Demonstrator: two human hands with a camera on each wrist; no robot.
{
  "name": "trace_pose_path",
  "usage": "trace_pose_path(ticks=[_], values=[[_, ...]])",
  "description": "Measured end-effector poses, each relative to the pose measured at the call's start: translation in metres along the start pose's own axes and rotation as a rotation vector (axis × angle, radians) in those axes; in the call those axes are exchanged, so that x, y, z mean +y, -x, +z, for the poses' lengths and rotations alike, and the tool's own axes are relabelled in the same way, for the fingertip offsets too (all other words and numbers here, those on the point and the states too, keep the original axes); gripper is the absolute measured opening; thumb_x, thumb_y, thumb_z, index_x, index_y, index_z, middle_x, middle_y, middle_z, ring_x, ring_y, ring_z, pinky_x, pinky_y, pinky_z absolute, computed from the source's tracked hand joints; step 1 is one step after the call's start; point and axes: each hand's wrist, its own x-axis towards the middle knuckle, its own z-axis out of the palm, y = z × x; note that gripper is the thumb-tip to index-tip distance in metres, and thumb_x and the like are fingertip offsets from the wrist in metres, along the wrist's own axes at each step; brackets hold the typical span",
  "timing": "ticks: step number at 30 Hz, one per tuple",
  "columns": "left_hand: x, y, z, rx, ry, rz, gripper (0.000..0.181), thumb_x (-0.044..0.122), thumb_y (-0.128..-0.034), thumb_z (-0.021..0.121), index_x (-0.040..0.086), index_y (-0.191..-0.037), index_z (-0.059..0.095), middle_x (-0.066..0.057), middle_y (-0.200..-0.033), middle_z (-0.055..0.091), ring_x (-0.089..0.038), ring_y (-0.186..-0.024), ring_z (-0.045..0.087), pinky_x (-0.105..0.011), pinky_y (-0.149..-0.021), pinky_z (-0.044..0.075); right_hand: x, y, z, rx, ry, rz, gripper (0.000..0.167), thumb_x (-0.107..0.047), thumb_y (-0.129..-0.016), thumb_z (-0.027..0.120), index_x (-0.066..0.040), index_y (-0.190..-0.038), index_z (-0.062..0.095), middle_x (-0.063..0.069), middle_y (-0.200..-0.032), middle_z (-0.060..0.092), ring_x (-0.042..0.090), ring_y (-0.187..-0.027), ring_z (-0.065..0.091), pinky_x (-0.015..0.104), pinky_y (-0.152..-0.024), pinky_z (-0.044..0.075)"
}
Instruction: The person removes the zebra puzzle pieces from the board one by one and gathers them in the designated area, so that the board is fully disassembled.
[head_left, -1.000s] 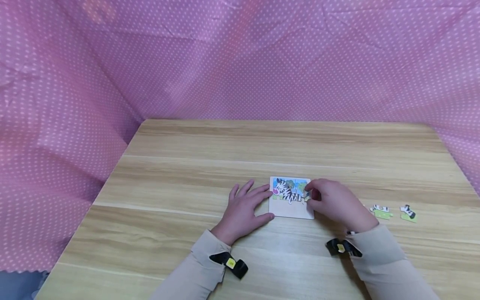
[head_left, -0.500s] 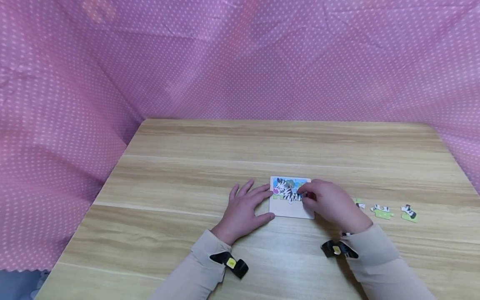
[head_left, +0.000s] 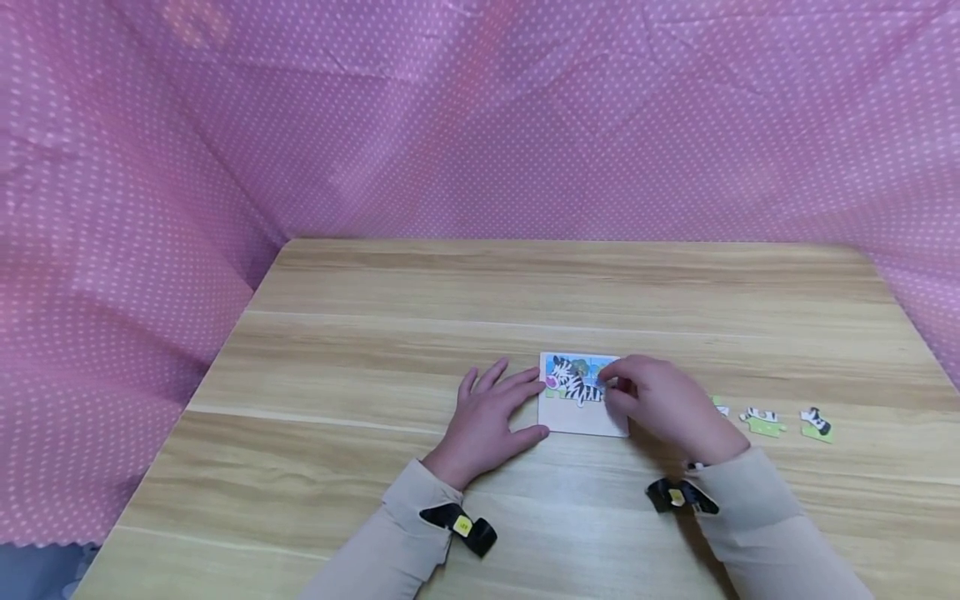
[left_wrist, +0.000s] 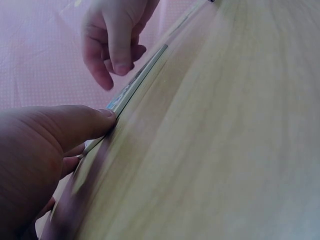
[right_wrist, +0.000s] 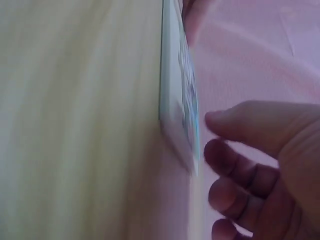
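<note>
A puzzle board point(head_left: 572, 422) lies flat on the table, its upper part filled with pieces of a zebra picture point(head_left: 577, 383) and its lower part bare white. My left hand point(head_left: 491, 425) rests beside it with fingers spread, the thumb and fingertips touching the left edge; the left wrist view shows the thumb point(left_wrist: 90, 121) against that side. Just above the board's right part hovers my right hand point(head_left: 667, 404), thumb and fingers loosely bent and apart. No piece shows between them in either wrist view. The right end of the picture is partly hidden by this hand.
Right of the right hand lie loose puzzle pieces: one mostly hidden piece point(head_left: 720, 407), a green-and-white piece point(head_left: 763, 422) and a zebra-striped piece point(head_left: 816, 425). A pink dotted cloth point(head_left: 480, 125) hangs behind and left of the wooden table point(head_left: 375, 333).
My right hand shifted left over the board, then slightly back to the right, its fingertips staying near the picture's right end. The left hand and board have hardly moved.
</note>
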Motion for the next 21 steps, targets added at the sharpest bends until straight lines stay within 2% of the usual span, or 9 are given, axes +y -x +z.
trace_pose_path(ticks=[6,10,16,21], values=[[0.001,-0.001,0.002,-0.009,-0.013,-0.003,0.061,0.052,-0.0884,0.071,0.028,-0.143,0.057,0.013,-0.155,0.043,-0.025,-0.151,0.022,-0.06,-0.119,0.006,0.024,0.012,-0.014,0.074,-0.018,0.021,0.019,-0.015,-0.092,0.071,-0.008,-0.11,0.073,-0.001,-0.091,0.067,0.016,-0.08,0.059,0.037,-0.071,0.051],[0.002,-0.002,0.002,-0.009,-0.014,-0.002,0.061,0.051,-0.088,0.071,0.028,-0.142,0.058,0.013,-0.155,0.043,-0.026,-0.151,0.023,-0.06,-0.119,0.006,0.042,0.02,-0.027,0.064,-0.03,0.074,0.02,-0.019,-0.095,0.068,-0.007,-0.11,0.072,0.001,-0.089,0.066,0.018,-0.078,0.057,0.035,-0.068,0.049],[0.002,-0.003,0.001,-0.002,-0.014,0.0,0.061,0.052,-0.0877,0.072,0.028,-0.142,0.058,0.012,-0.155,0.043,-0.026,-0.151,0.023,-0.06,-0.118,0.007,0.063,0.031,-0.049,-0.01,-0.073,0.138,0.027,-0.021,-0.096,0.067,-0.002,-0.114,0.069,0.003,-0.089,0.066,0.016,-0.073,0.057,0.033,-0.061,0.048],[0.0,-0.002,0.001,0.012,-0.016,-0.001,0.062,0.052,-0.0864,0.073,0.028,-0.142,0.058,0.012,-0.155,0.044,-0.027,-0.15,0.024,-0.06,-0.118,0.007,0.081,0.04,-0.06,-0.113,-0.057,0.143,0.036,-0.027,-0.083,0.08,-0.004,-0.107,0.069,0.001,-0.092,0.068,0.016,-0.083,0.06,0.036,-0.072,0.049]])
